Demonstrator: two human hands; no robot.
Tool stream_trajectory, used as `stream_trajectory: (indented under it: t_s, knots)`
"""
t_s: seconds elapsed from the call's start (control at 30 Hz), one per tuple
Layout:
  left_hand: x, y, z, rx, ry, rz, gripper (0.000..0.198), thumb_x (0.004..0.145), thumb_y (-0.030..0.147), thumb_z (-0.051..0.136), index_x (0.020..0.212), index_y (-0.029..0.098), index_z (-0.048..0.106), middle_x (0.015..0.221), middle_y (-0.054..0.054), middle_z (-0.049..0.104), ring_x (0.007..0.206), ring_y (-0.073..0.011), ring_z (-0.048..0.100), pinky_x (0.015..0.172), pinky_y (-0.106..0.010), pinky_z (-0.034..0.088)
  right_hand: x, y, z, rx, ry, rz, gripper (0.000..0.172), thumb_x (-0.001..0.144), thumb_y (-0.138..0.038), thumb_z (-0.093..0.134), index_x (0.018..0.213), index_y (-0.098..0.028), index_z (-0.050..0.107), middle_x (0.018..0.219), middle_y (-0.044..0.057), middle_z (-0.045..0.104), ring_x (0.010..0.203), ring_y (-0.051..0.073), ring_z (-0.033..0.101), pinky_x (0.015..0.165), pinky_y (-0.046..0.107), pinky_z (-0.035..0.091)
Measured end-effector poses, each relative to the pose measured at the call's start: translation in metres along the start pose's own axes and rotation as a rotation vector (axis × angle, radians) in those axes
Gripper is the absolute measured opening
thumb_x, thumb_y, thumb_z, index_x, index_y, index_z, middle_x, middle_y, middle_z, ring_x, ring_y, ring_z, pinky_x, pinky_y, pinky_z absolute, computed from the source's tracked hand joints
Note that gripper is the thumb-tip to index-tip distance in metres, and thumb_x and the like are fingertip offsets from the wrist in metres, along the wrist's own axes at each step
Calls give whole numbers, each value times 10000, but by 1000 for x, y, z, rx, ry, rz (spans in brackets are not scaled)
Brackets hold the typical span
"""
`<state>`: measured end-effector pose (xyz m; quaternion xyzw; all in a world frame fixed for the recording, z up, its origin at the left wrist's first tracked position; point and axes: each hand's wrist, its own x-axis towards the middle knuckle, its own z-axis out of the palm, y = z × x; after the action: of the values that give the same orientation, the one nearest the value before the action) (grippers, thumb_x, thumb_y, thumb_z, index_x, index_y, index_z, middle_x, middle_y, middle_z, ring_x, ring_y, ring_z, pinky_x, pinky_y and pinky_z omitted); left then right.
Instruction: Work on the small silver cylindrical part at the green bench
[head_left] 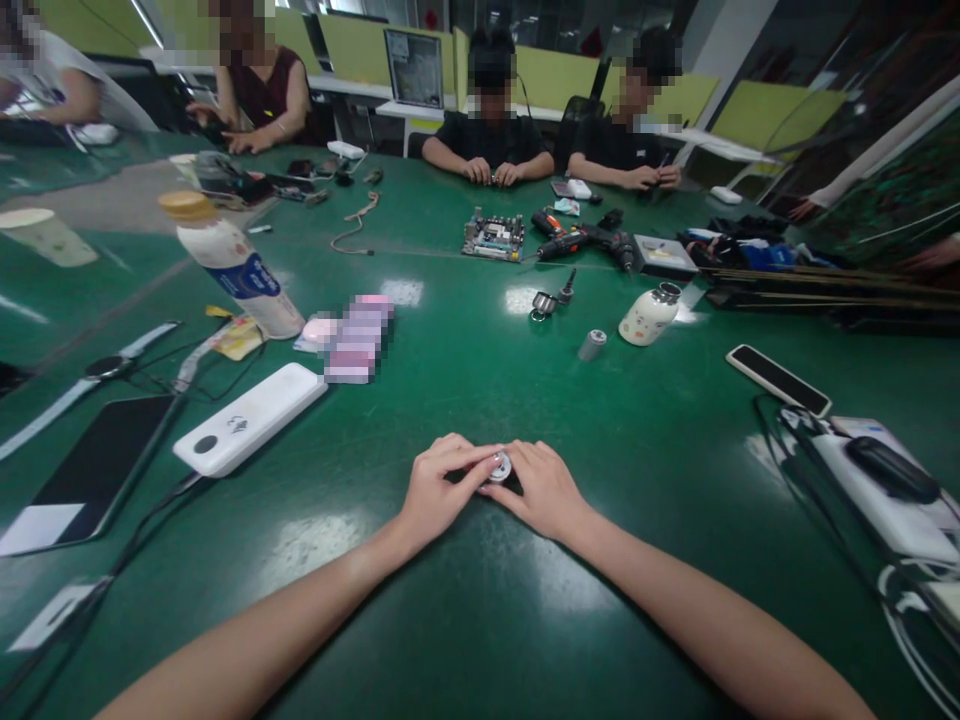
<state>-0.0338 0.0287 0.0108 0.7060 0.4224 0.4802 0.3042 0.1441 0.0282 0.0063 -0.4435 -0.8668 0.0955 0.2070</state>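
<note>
Both my hands meet over the green table (360,590), in front of me. Between their fingertips is a small round silvery metal part (501,466) with dark spots on its face; its exact kind is not clear. My left hand (442,480) pinches it from the left, thumb and forefinger closed on it. On the other side, the fingers of my right hand (545,487) are bent around it. Farther off on the table stand a small silvery cylinder (592,345) and a dark metal piece with a short shaft (553,299).
At left lie a white power bank (251,420), a phone (97,470), a watch (105,368) and a bottle (240,270). Farther back are a circuit board (493,236) and power drills (585,240). A cream jar (649,315), another phone (778,380) and cables lie right. Several people sit opposite.
</note>
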Motion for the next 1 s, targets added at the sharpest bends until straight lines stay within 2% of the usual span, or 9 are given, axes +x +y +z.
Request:
stream_trajectory:
  t_s: [0.13,0.27,0.43,0.5,0.6,0.73,0.83,1.0]
  knots:
    - [-1,1,0,28,6,1,194,858,326,639,941,203,763,628,-19,646,607,-136,546,602,-259,414,0,0,-1,45,-38,1,363,914,-490,505,1023,-153,583,907,85,664,835,226,611,721,345,405]
    - [-2,4,-1,46,-40,-16,223,865,361,621,923,199,764,556,1,585,551,-123,493,567,-248,384,-2,2,-3,147,-45,-6,346,915,-465,510,1090,-172,563,969,82,660,891,223,606,767,352,409]
    - [-1,5,-2,23,-98,-72,215,878,341,604,938,202,756,564,11,555,549,-117,485,546,-234,367,-4,7,-22,383,49,27,406,936,-432,461,1264,-192,469,878,29,636,663,141,557,687,302,426]
    - [-1,5,-2,10,-123,-71,217,884,337,595,968,205,745,586,10,564,562,-117,494,554,-232,372,0,8,-34,382,88,14,358,935,-402,483,1238,-213,513,871,16,640,643,125,547,692,295,420]
    - [-3,3,-1,14,-139,-74,233,854,359,630,990,192,719,596,21,547,568,-117,492,568,-233,388,10,7,-48,300,38,-56,281,911,-363,561,1167,-257,606,928,12,670,723,126,588,721,295,399]
    - [-7,-1,2,89,-163,-122,316,770,379,712,1011,179,670,592,49,513,546,-109,468,555,-225,385,21,4,-46,244,0,-83,206,883,-356,623,1062,-282,691,959,7,700,854,143,631,743,297,385]
    - [-7,-3,3,129,-223,-127,346,788,380,697,1084,207,646,643,43,564,579,-114,499,595,-230,403,24,3,-44,252,6,-90,135,874,-358,635,926,-286,738,936,-2,721,829,142,649,745,305,389]
    - [-5,0,1,163,-245,-114,390,784,424,698,1105,210,641,666,32,590,588,-129,521,625,-251,419,22,11,-62,268,149,-60,168,894,-367,600,898,-287,747,955,20,726,868,177,650,790,347,434]
